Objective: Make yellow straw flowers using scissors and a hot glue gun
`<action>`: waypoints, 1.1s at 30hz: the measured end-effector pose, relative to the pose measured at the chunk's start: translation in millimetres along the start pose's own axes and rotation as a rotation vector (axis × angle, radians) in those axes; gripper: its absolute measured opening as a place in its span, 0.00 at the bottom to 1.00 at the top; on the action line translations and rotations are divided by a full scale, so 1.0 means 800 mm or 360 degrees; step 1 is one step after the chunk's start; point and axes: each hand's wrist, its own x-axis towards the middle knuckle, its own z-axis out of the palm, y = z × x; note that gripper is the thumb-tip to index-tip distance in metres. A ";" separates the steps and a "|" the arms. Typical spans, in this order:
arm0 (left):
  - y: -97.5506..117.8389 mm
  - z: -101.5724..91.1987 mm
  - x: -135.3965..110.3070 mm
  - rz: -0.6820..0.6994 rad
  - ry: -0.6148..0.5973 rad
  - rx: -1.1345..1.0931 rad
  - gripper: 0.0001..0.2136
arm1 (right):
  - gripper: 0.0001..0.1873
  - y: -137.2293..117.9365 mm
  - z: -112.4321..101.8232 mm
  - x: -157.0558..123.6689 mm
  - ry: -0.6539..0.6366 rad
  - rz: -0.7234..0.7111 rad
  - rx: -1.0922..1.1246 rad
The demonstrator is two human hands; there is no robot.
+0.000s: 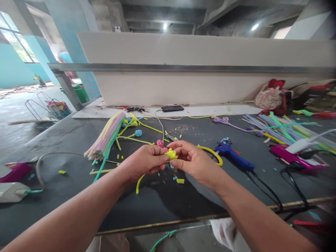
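My left hand (146, 161) and my right hand (189, 159) meet over the dark table (78, 196), both pinching a small curled yellow pipe-cleaner piece (171, 154). A yellow stem (139, 182) hangs down from under my left hand. A yellow loop (214, 154) curves out behind my right hand. A pink curled piece (160, 143) lies just behind my fingers. Fingers of both hands are closed on the yellow piece.
A bundle of pastel pipe cleaners (106, 136) lies to the left, more long ones (283, 127) at the right. A blue glue gun (235, 157) with black cable sits right of my hands, a pink one (291, 155) farther right. Cut scraps litter the table; a phone (172, 108) lies at the back.
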 end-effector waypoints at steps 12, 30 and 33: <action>-0.008 0.008 0.003 -0.0108 -0.0306 -0.0752 0.12 | 0.08 -0.003 -0.002 0.000 -0.0174 0.0058 0.0144; -0.013 0.007 0.004 -0.0162 -0.0208 -0.0960 0.09 | 0.13 0.000 -0.001 -0.003 -0.0113 -0.0014 -0.0069; -0.012 0.005 0.004 -0.0172 -0.0221 -0.0943 0.08 | 0.10 -0.002 -0.006 -0.004 -0.0099 -0.0064 -0.0129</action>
